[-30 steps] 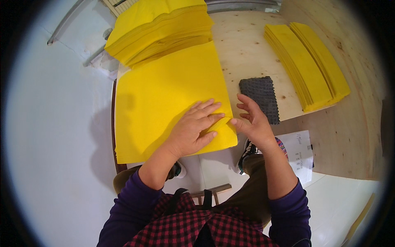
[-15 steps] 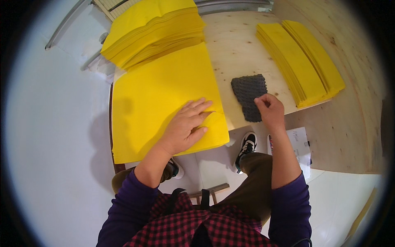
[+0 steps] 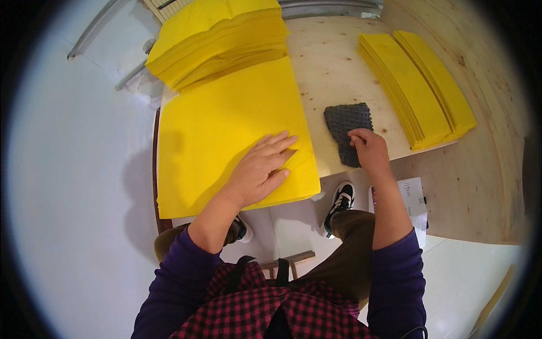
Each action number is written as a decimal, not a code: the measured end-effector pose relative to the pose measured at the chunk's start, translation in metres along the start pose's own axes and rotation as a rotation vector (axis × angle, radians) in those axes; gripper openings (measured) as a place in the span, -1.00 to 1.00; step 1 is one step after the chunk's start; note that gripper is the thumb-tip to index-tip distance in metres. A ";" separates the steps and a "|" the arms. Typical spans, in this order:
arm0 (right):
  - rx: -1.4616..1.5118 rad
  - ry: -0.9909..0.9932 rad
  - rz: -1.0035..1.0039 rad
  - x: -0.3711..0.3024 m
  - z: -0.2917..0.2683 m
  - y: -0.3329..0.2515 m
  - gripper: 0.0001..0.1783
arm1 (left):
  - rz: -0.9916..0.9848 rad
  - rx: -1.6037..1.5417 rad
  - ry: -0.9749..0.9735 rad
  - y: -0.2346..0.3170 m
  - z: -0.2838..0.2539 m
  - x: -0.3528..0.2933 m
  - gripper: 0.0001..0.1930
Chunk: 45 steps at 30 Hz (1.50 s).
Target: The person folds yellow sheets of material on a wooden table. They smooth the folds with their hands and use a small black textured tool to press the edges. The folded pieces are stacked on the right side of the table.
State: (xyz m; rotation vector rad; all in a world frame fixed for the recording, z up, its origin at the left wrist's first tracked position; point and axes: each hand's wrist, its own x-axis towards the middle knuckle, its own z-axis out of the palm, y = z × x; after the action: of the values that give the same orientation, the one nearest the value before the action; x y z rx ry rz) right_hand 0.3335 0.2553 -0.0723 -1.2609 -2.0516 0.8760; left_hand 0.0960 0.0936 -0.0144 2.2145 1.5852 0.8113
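Note:
My left hand [image 3: 263,170] lies flat, fingers stretched out, on a wide yellow sheet [image 3: 226,121] that tops a stack of soft, felt-like sheets. It presses near the stack's front right corner. Just right of the stack, a dark grey textured cloth [image 3: 349,120] rests on the wooden table. Over the cloth's right edge is my right hand [image 3: 370,150], its fingers curled and pressed together. The fingertips seem to touch the cloth; whether anything is pinched between them is hidden.
Folded yellow sheets [image 3: 226,42] are piled behind the stack. Two rows of narrow yellow strips [image 3: 415,90] lie on the right of the wooden table [image 3: 322,62], beside a plywood panel [image 3: 474,186]. A white paper [image 3: 414,198] shows below the table edge.
My right hand has shifted slightly left over the cloth, its fingers more curled. A crease at the sheet's near right corner looks flatter. The left hand stays flat; the view shifts a little.

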 end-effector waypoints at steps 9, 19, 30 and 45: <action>0.618 -0.521 -0.138 -0.024 -0.012 -0.040 -0.79 | 0.003 -0.018 0.009 -0.001 0.000 0.000 -0.67; 0.566 -0.537 -0.146 -0.024 0.008 -0.054 -0.87 | 0.003 -0.039 0.016 -0.004 0.001 0.000 -0.67; 0.587 -0.579 -0.077 -0.022 0.007 -0.062 -0.91 | 0.017 -0.017 0.010 -0.004 0.000 0.000 -0.60; 0.683 -0.455 -0.046 -0.017 0.006 -0.072 -0.91 | 0.023 -0.077 -0.006 -0.004 -0.003 0.000 -0.60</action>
State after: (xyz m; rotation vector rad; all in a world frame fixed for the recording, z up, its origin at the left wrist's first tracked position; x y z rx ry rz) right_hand 0.2967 0.2134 -0.0225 -0.6728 -1.8136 1.7727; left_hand 0.0914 0.0947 -0.0138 2.1827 1.5032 0.8558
